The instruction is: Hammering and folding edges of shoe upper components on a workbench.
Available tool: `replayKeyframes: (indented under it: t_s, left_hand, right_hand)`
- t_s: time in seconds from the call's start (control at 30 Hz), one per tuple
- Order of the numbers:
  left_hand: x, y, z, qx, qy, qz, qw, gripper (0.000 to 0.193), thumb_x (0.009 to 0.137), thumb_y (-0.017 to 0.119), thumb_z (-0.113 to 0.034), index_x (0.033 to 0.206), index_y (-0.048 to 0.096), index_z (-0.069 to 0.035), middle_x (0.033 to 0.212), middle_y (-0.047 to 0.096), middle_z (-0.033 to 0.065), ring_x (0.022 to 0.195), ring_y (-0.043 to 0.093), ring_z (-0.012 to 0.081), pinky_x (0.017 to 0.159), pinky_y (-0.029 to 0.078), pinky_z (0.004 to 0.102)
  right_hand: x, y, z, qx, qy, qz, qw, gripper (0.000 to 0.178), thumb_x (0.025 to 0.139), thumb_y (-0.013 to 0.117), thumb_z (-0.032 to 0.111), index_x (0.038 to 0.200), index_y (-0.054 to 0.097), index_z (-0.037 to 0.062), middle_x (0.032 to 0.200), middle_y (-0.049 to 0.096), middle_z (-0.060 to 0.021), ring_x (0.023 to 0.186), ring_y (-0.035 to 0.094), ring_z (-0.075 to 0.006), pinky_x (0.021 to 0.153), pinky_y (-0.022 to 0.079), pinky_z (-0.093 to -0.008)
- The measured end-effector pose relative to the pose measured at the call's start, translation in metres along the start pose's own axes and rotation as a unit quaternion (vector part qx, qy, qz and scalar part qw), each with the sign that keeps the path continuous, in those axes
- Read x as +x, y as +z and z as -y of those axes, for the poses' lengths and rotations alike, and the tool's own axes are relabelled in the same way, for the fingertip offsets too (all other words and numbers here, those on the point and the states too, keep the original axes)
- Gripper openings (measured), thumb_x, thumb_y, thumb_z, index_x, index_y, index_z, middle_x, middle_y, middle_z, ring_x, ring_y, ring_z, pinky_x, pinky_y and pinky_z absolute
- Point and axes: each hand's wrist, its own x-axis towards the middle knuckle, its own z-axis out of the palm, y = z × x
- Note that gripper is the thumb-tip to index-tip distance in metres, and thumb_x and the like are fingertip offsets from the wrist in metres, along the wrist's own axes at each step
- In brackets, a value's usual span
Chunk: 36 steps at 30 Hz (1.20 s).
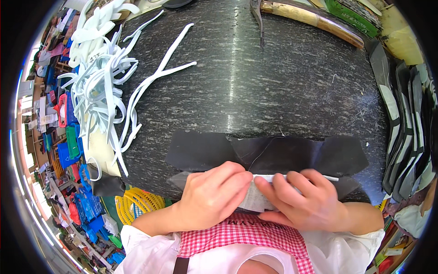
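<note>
A black sheet piece (275,154), perhaps leather, lies near the front edge of the table, in front of my body. Along its near part runs a thin white strip (332,178), its right end showing past my fingers. Below the strip a pale woven-looking patch (254,199) shows between the hands. My left hand (215,193) is closed, its fingertips pinched at the strip's left end; what lies between them is partly covered. Curled over the strip, my right hand (303,199) presses it against the black piece with fingers and thumb.
A tangle of white strips (102,84) hangs over the table's left side, with two loose strips (157,75) beside it. A wooden-handled hammer (315,20) lies at the far edge. Stacked black pieces (404,132) stand at right. A yellow basket (137,205) sits lower left.
</note>
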Motion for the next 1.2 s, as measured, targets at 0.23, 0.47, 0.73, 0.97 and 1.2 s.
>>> replayKeyframes:
  t_s: [0.23,0.47,0.73,0.97,1.2]
  left_hand:
    - [-0.024,-0.024,0.014,0.008,-0.010,-0.029,0.999,0.022,0.072,0.076,0.004,0.093,0.071,-0.003,0.082,0.067,0.0086,0.060,0.061,0.0151,0.050,0.047,0.0249]
    - [-0.022,-0.025,0.021,-0.021,-0.036,-0.032,0.999,0.020,0.076,0.073,0.003,0.094,0.067,-0.002,0.084,0.066,0.0088,0.062,0.065,0.0198,0.053,0.052,0.0286]
    - [-0.016,-0.044,0.020,0.092,-0.058,-0.031,0.994,0.028,0.069,0.078,0.002,0.094,0.069,-0.006,0.079,0.063,0.0038,0.064,0.058,0.0157,0.052,0.040,0.0285]
    - [-0.013,-0.049,0.040,-0.020,-0.046,0.018,0.999,0.035,0.070,0.081,-0.004,0.103,0.070,-0.006,0.088,0.062,0.0070,0.074,0.060,0.0174,0.059,0.046,0.0279]
    - [-0.025,-0.002,-0.005,0.161,0.230,0.054,0.958,0.047,0.073,0.072,-0.022,0.107,0.064,0.008,0.109,0.064,0.0179,0.099,0.064,0.0312,0.091,0.051,0.0378]
  right_hand:
    - [0.002,0.017,0.002,-0.014,-0.028,-0.045,0.998,0.042,0.085,0.065,0.033,0.114,0.068,0.0027,0.100,0.056,-0.0036,0.082,0.056,-0.0119,0.067,0.043,-0.0265]
    - [0.020,0.009,0.005,-0.034,-0.040,0.016,0.999,0.049,0.076,0.067,0.030,0.119,0.066,0.0064,0.094,0.055,-0.0018,0.079,0.054,-0.0115,0.064,0.040,-0.0275]
    - [0.027,0.014,0.013,-0.032,0.014,0.024,0.999,0.052,0.078,0.070,0.029,0.127,0.063,0.0103,0.086,0.049,0.0010,0.077,0.052,-0.0115,0.060,0.037,-0.0281]
    - [0.019,0.008,0.013,-0.009,0.021,0.035,0.999,0.060,0.078,0.070,0.037,0.132,0.059,0.0126,0.086,0.045,-0.0014,0.080,0.051,-0.0152,0.064,0.038,-0.0316]
    - [-0.032,0.018,0.021,0.094,0.035,-0.125,0.987,0.047,0.066,0.073,0.021,0.107,0.066,-0.0008,0.108,0.061,-0.0140,0.107,0.062,-0.0323,0.091,0.052,-0.0424]
